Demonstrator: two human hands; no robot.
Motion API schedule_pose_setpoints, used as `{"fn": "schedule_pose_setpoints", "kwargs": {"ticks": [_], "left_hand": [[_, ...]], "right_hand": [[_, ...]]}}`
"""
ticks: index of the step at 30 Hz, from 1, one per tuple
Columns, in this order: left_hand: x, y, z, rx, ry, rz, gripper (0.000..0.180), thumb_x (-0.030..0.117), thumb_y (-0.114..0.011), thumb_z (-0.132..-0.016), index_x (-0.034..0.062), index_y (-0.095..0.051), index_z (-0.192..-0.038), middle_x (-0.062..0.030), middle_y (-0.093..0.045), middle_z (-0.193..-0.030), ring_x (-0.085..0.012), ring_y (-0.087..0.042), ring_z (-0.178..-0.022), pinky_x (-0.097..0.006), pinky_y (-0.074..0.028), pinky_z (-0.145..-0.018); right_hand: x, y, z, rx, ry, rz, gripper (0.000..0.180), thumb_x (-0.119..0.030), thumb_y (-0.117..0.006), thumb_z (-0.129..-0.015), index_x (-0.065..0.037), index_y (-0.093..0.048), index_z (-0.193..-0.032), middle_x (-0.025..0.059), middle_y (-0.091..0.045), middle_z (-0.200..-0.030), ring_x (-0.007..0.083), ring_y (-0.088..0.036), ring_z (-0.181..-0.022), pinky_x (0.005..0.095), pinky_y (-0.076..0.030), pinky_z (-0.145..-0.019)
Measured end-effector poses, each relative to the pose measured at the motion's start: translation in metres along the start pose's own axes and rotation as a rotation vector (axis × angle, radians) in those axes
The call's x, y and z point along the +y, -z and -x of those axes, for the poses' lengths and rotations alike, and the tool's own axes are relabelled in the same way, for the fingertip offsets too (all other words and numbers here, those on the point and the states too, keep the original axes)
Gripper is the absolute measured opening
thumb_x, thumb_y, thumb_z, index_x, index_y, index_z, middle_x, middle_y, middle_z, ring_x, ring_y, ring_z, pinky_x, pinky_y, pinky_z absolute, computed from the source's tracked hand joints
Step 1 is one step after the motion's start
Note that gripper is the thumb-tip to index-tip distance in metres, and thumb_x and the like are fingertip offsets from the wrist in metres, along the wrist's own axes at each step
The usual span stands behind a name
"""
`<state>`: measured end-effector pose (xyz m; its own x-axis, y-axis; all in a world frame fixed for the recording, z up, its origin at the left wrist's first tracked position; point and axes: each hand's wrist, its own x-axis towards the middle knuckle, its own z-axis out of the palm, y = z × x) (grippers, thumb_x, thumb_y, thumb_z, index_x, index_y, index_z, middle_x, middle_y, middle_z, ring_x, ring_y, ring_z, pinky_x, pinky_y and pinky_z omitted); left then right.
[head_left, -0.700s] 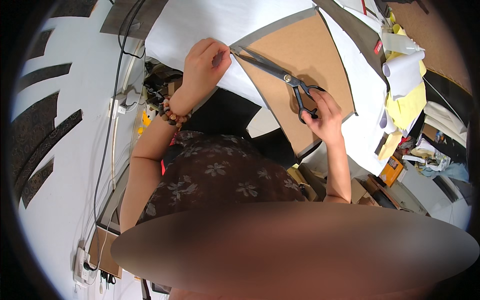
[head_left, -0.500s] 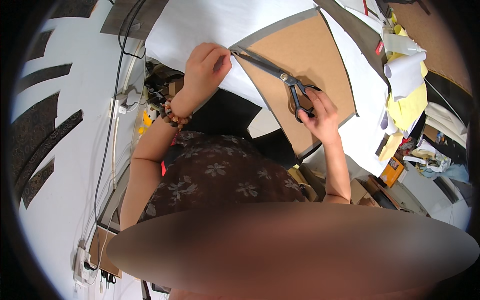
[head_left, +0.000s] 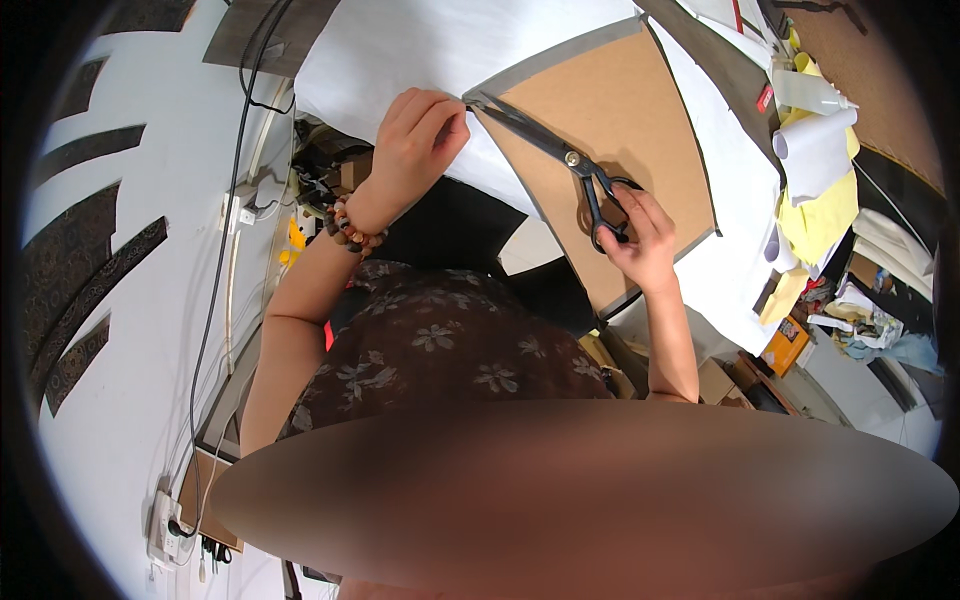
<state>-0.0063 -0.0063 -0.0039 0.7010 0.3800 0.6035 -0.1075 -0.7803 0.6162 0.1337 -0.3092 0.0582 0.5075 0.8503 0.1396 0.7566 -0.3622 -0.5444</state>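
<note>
A brown fan-shaped board (head_left: 625, 130) edged with a dark grey fabric border (head_left: 550, 58) lies on white paper. At its left corner my left hand (head_left: 415, 140) is closed in a pinch on the tip of the grey fabric; the fingertips partly hide what they grip. Large black scissors (head_left: 540, 136) lie slantwise over the board, their blade tips beside that pinch and slightly parted. My right hand (head_left: 645, 240) holds the scissors' handles, thumb in one loop and fingers at the other.
White paper (head_left: 390, 50) spreads under the board. Rolled white and yellow sheets (head_left: 825, 190) and a translucent bottle (head_left: 812, 92) lie at the right. A black cable (head_left: 235, 170) hangs along the white wall at left, where dark fabric pieces (head_left: 75, 240) are fixed.
The whole view has shifted very slightly. Both hands keep their holds, and the scissors stay at the same corner, their handles perhaps a little further apart.
</note>
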Motion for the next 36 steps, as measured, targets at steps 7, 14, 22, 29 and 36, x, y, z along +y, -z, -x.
{"fn": "schedule_pose_setpoints", "kwargs": {"ticks": [7,14,22,29,36], "left_hand": [[0.011,0.005,-0.005,-0.038,0.124,0.032,0.020,-0.002,-0.075,-0.075,0.0029,-0.066,-0.093,-0.0081,-0.063,-0.095,-0.0261,-0.062,-0.078,-0.035,-0.051,-0.067],[0.010,0.005,-0.021,-0.111,-0.021,-0.056,0.021,0.002,-0.076,-0.074,0.0053,-0.066,-0.092,-0.0056,-0.060,-0.095,-0.0244,-0.058,-0.078,-0.036,-0.049,-0.070],[0.011,0.003,-0.016,-0.115,-0.041,-0.146,0.018,0.001,-0.076,-0.072,0.0064,-0.067,-0.087,-0.0032,-0.061,-0.092,-0.0236,-0.058,-0.083,-0.037,-0.047,-0.074],[0.015,0.011,-0.027,-0.147,-0.026,-0.124,0.014,0.003,-0.076,-0.075,0.0059,-0.068,-0.086,-0.0027,-0.061,-0.093,-0.0236,-0.058,-0.086,-0.037,-0.046,-0.078],[0.017,0.011,-0.030,-0.278,-0.042,-0.226,0.010,0.007,-0.075,-0.077,0.0066,-0.070,-0.085,-0.0020,-0.060,-0.093,-0.0228,-0.057,-0.093,-0.039,-0.043,-0.086]], "right_hand": [[0.000,0.004,0.006,0.004,-0.057,-0.054,0.049,-0.002,-0.078,-0.068,0.006,-0.069,-0.116,0.0190,-0.070,-0.111,0.0298,-0.070,-0.093,0.0333,-0.057,-0.081],[-0.002,0.007,0.008,-0.006,-0.063,-0.016,0.049,-0.003,-0.079,-0.067,0.005,-0.069,-0.115,0.0185,-0.070,-0.110,0.0308,-0.070,-0.094,0.0346,-0.057,-0.082],[-0.001,0.007,0.008,-0.011,-0.045,0.028,0.050,-0.005,-0.080,-0.067,0.004,-0.070,-0.115,0.0186,-0.071,-0.111,0.0321,-0.071,-0.096,0.0362,-0.058,-0.082],[0.001,0.006,0.007,0.010,-0.034,0.019,0.050,-0.006,-0.081,-0.067,0.004,-0.070,-0.115,0.0184,-0.071,-0.111,0.0325,-0.071,-0.095,0.0369,-0.059,-0.082],[0.002,0.008,0.006,0.012,0.007,0.054,0.049,-0.008,-0.081,-0.068,0.004,-0.071,-0.114,0.0180,-0.071,-0.109,0.0325,-0.072,-0.094,0.0367,-0.059,-0.081]]}}
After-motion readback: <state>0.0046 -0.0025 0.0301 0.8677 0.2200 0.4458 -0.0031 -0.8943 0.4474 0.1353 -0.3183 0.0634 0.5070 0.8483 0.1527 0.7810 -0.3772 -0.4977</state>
